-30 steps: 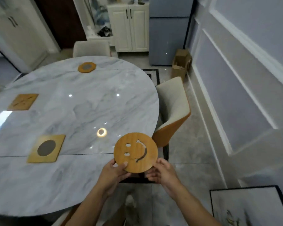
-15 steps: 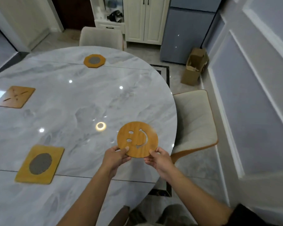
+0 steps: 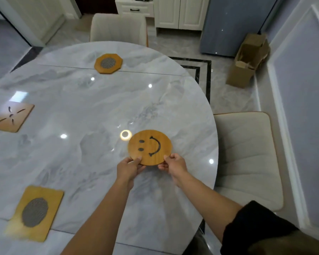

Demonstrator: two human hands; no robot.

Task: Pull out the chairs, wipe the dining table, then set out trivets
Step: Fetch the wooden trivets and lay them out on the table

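A: Your left hand (image 3: 129,167) and right hand (image 3: 174,165) pinch the smiley trivet (image 3: 150,147) near the bench's (image 3: 92,107) right edge.

B: Let go while it's tilted and it may skid toward that edge.

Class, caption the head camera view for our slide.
Both hands, left and right, hold a round smiley-face trivet over the marble table.

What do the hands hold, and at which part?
The round smiley trivet, at its near rim: left hand and right hand pinch either side.
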